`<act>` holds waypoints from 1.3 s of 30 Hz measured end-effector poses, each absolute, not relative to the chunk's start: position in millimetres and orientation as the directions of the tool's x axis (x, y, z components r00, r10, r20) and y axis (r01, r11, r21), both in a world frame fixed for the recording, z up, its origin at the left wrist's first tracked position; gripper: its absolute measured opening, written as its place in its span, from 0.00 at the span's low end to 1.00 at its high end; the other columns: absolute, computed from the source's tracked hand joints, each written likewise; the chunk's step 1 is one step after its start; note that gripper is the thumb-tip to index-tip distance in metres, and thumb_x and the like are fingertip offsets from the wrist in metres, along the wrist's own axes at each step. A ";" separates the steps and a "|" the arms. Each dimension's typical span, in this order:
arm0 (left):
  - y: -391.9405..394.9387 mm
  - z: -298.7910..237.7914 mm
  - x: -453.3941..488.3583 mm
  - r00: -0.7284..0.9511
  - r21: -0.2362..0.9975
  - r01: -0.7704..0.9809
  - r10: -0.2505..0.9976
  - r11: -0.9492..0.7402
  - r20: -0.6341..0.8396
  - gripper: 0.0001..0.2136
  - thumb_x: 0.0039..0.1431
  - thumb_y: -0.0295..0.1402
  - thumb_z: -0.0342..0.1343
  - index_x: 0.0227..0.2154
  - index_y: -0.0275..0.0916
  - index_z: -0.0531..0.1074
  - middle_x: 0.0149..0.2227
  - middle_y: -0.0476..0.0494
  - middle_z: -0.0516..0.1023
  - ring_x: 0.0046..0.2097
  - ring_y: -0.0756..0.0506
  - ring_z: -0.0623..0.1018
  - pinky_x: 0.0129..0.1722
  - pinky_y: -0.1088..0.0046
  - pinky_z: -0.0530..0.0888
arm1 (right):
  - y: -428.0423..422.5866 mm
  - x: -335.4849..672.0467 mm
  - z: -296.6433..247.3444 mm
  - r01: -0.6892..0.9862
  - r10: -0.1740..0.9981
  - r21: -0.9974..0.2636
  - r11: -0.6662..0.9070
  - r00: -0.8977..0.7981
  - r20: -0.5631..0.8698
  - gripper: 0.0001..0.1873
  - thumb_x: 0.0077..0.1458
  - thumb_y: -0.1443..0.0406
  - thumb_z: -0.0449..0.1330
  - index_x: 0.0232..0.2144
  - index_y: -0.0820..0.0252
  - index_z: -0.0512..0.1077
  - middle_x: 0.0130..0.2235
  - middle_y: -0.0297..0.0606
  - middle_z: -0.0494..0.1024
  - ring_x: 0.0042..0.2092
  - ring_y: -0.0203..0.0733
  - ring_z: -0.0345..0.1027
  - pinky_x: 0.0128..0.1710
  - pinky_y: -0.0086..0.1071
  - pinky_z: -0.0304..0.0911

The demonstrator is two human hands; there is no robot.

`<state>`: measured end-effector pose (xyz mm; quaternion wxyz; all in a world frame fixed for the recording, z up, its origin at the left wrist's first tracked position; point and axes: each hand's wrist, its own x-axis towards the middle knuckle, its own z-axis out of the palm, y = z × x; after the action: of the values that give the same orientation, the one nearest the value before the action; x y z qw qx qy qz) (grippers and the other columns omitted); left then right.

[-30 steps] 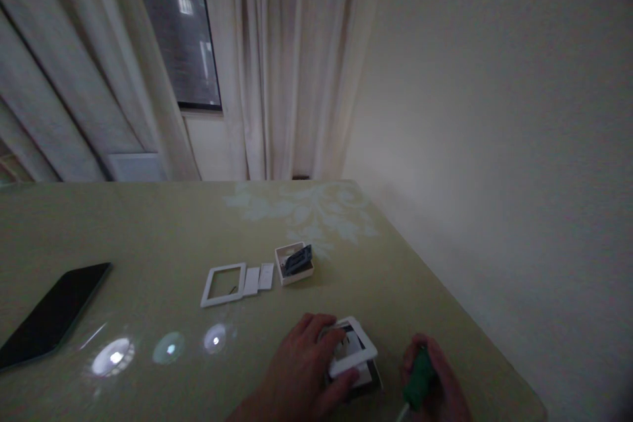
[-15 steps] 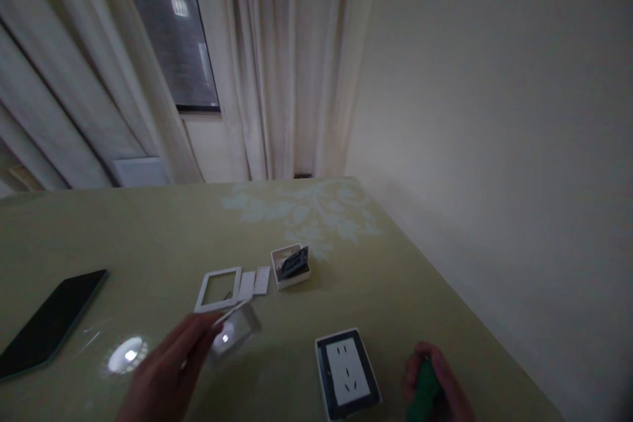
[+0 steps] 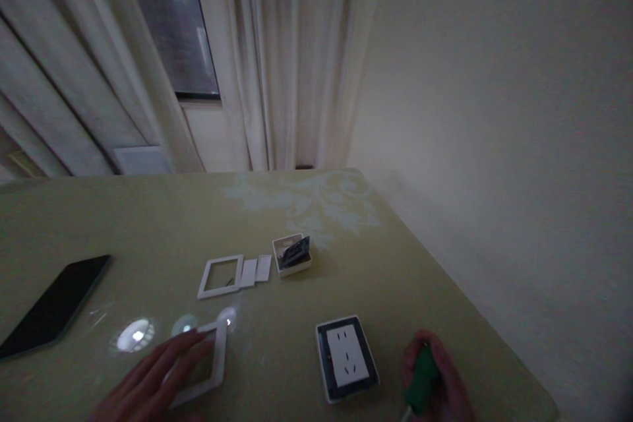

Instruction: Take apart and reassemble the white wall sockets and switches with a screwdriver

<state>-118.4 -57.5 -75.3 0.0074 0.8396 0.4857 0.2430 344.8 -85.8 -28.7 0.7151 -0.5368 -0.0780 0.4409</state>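
A white square cover frame (image 3: pixel 220 356) lies on the table towards the left front. My left hand (image 3: pixel 158 369) rests over its left part, fingers stretched out and the palm partly out of view. Over on the right, my right hand (image 3: pixel 448 376) is wrapped round the green handle of a screwdriver (image 3: pixel 422 379), its metal shaft pointing down to the picture's bottom edge. Between the hands sits a wall socket (image 3: pixel 347 356), a white slotted face with a dark surround in a white box.
Farther back are a second white frame (image 3: pixel 204 287), two small white plates (image 3: pixel 248 273) and a small open white box (image 3: pixel 293 270) with a dark part leaning in it. A black tablet-like slab (image 3: pixel 54 306) lies at left. The wall (image 3: pixel 494 178) borders the table's right edge.
My left hand has lowered the white frame from a tilted hold above the table to flat on it, nearer me, and its fingers have spread. The right hand still grips the screwdriver.
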 end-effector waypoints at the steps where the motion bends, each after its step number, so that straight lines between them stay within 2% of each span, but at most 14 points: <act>1: -56.3 -63.1 -95.6 0.419 0.258 0.782 0.785 -0.567 0.456 0.35 0.60 0.56 0.62 0.70 0.67 0.62 0.58 0.48 0.84 0.51 0.29 0.86 0.42 0.46 0.88 | -86.3 343.6 -27.8 -0.541 0.718 -0.840 0.034 0.598 -0.356 0.31 0.33 0.46 0.81 0.35 0.55 0.79 0.27 0.30 0.78 0.25 0.37 0.68 0.18 0.26 0.65; 3: -54.3 -41.7 -41.4 0.392 0.337 0.762 0.808 -0.553 0.440 0.32 0.64 0.48 0.64 0.69 0.64 0.63 0.59 0.50 0.83 0.53 0.35 0.86 0.50 0.55 0.87 | -87.3 340.5 -24.6 -0.511 0.736 -0.859 0.039 0.596 -0.321 0.31 0.33 0.44 0.81 0.35 0.55 0.79 0.26 0.29 0.77 0.25 0.36 0.67 0.19 0.25 0.65; 4: -53.1 -33.6 -12.1 0.439 0.370 0.711 0.789 -0.598 0.431 0.35 0.62 0.46 0.66 0.70 0.60 0.61 0.60 0.48 0.82 0.55 0.36 0.85 0.52 0.58 0.87 | -87.3 338.9 -21.5 -0.483 0.748 -0.875 0.040 0.595 -0.295 0.31 0.35 0.44 0.80 0.35 0.55 0.78 0.26 0.29 0.77 0.25 0.36 0.67 0.19 0.24 0.65; 6: -49.1 -24.3 43.6 0.575 0.447 0.603 0.749 -0.660 0.331 0.46 0.57 0.50 0.71 0.74 0.52 0.54 0.66 0.40 0.77 0.62 0.33 0.80 0.58 0.55 0.83 | -84.8 336.2 -10.7 -0.399 0.781 -0.916 0.053 0.588 -0.211 0.28 0.42 0.43 0.77 0.35 0.55 0.77 0.26 0.30 0.76 0.25 0.36 0.66 0.19 0.24 0.64; 8: -43.5 -23.3 86.7 0.641 0.496 0.548 0.720 -0.673 0.267 0.52 0.51 0.53 0.73 0.73 0.44 0.55 0.67 0.32 0.75 0.63 0.28 0.78 0.60 0.47 0.81 | -78.3 335.6 6.4 -0.282 0.819 -0.954 0.104 0.568 -0.079 0.24 0.50 0.44 0.74 0.35 0.56 0.76 0.25 0.31 0.75 0.26 0.37 0.67 0.20 0.24 0.65; 11: -35.4 -29.6 113.4 0.604 0.544 0.596 0.776 -0.591 0.182 0.45 0.53 0.45 0.73 0.70 0.39 0.61 0.66 0.28 0.74 0.64 0.26 0.77 0.62 0.42 0.78 | -61.5 338.4 39.2 -0.074 0.844 -0.954 0.290 0.489 0.218 0.17 0.60 0.51 0.70 0.34 0.57 0.76 0.26 0.33 0.76 0.27 0.36 0.68 0.23 0.23 0.66; 14: -30.4 -36.2 97.0 0.563 0.582 0.589 0.801 -0.561 0.203 0.42 0.51 0.35 0.71 0.69 0.42 0.62 0.65 0.31 0.73 0.63 0.29 0.77 0.62 0.47 0.79 | -38.6 338.8 69.8 0.145 0.762 -0.826 0.545 0.324 0.560 0.10 0.67 0.59 0.64 0.35 0.58 0.76 0.27 0.33 0.76 0.27 0.35 0.69 0.24 0.25 0.65; 18: -26.8 -38.5 54.4 0.502 0.628 0.568 0.828 -0.532 0.248 0.45 0.46 0.26 0.68 0.69 0.48 0.60 0.65 0.36 0.72 0.61 0.33 0.79 0.60 0.56 0.81 | -1.6 318.4 103.0 0.290 0.525 -0.522 0.802 0.075 0.848 0.03 0.66 0.70 0.62 0.38 0.58 0.75 0.28 0.31 0.72 0.26 0.34 0.67 0.25 0.29 0.63; 21: -24.1 -38.5 36.0 0.480 0.625 0.582 0.840 -0.520 0.252 0.45 0.48 0.26 0.67 0.69 0.50 0.59 0.64 0.38 0.73 0.61 0.33 0.78 0.60 0.54 0.80 | 24.7 288.2 124.9 0.337 0.453 -0.391 0.857 -0.129 0.882 0.05 0.61 0.71 0.64 0.35 0.57 0.73 0.26 0.30 0.71 0.25 0.33 0.64 0.25 0.28 0.59; 23: -21.8 -40.1 31.3 0.471 0.610 0.599 0.844 -0.519 0.256 0.45 0.48 0.27 0.68 0.69 0.51 0.58 0.64 0.38 0.75 0.62 0.32 0.78 0.61 0.50 0.80 | 37.9 268.3 133.3 0.343 0.443 -0.364 0.866 -0.187 0.877 0.06 0.61 0.71 0.63 0.33 0.56 0.70 0.25 0.28 0.71 0.24 0.31 0.61 0.25 0.27 0.58; 29: -18.9 -48.5 26.8 0.418 0.582 0.654 0.872 -0.483 0.254 0.48 0.47 0.29 0.69 0.71 0.51 0.55 0.64 0.38 0.75 0.62 0.30 0.77 0.59 0.46 0.80 | 55.8 246.0 120.6 0.321 0.452 -0.370 0.872 -0.237 0.860 0.07 0.63 0.70 0.60 0.33 0.55 0.67 0.25 0.27 0.71 0.24 0.31 0.60 0.25 0.27 0.58; 31: -19.1 -48.7 24.9 0.419 0.571 0.653 0.866 -0.497 0.274 0.47 0.47 0.29 0.69 0.71 0.51 0.56 0.64 0.38 0.76 0.61 0.30 0.79 0.58 0.48 0.81 | 58.0 247.4 113.6 0.330 0.459 -0.367 0.870 -0.271 0.846 0.07 0.63 0.70 0.59 0.33 0.55 0.67 0.25 0.27 0.71 0.24 0.31 0.59 0.26 0.27 0.57; 35: -17.7 -45.5 20.8 0.449 0.522 0.659 0.840 -0.541 0.305 0.46 0.49 0.30 0.68 0.71 0.51 0.56 0.62 0.38 0.78 0.58 0.32 0.82 0.52 0.55 0.85 | 62.3 247.9 104.6 0.324 0.537 -0.452 0.831 -0.256 0.804 0.08 0.64 0.69 0.58 0.32 0.55 0.66 0.24 0.26 0.69 0.23 0.30 0.59 0.26 0.26 0.56; 39: -15.3 -45.8 15.8 0.450 0.476 0.682 0.832 -0.555 0.324 0.47 0.48 0.31 0.68 0.71 0.50 0.55 0.62 0.37 0.79 0.58 0.32 0.83 0.51 0.57 0.86 | 66.8 245.4 96.3 0.335 0.542 -0.448 0.829 -0.283 0.791 0.07 0.65 0.68 0.58 0.33 0.55 0.67 0.25 0.27 0.70 0.24 0.30 0.61 0.26 0.26 0.57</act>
<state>15.8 -15.3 -45.8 0.1399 0.8400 0.4506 0.2679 245.4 66.8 96.3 0.5314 -0.2758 -0.7950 0.0976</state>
